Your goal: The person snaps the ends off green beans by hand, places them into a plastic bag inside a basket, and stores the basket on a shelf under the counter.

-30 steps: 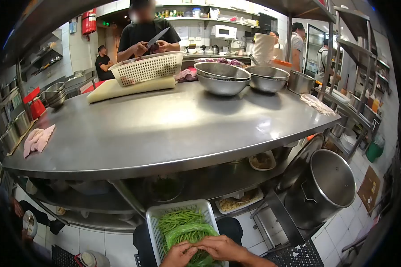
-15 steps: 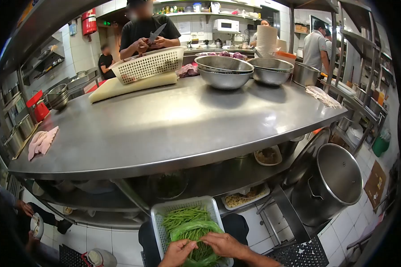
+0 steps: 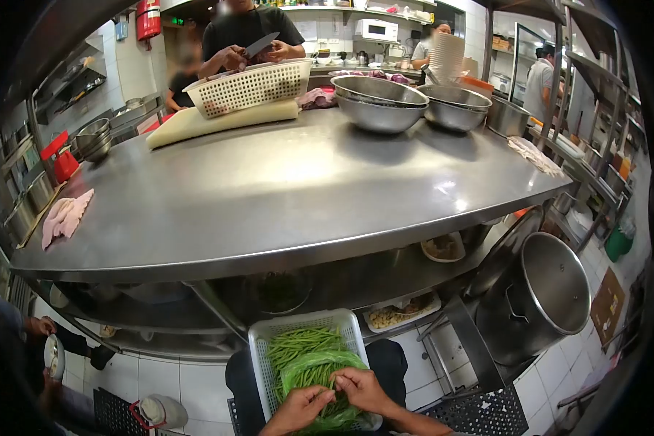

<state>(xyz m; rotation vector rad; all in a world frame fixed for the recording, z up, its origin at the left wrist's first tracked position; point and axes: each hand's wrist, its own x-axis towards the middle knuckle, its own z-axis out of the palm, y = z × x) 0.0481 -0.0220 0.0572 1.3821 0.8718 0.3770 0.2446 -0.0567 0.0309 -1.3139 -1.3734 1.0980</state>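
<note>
Green beans (image 3: 304, 344) lie in one basket (image 3: 259, 374) and one bag (image 3: 334, 358) — left hand (image 3: 300, 408), right hand (image 3: 362, 389) both pinched, hold unclear.

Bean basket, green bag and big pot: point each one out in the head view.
Bean basket (image 3: 260, 357): head view, on its left wall.
Green bag (image 3: 327, 358): head view, on its far rim.
Big pot (image 3: 500, 330): head view, on its outer wall, below the handle.

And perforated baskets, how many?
2: the bean basket nearest the camera, and the cream basket on the pale board across the steel table. Others may be hidden below it.
</note>
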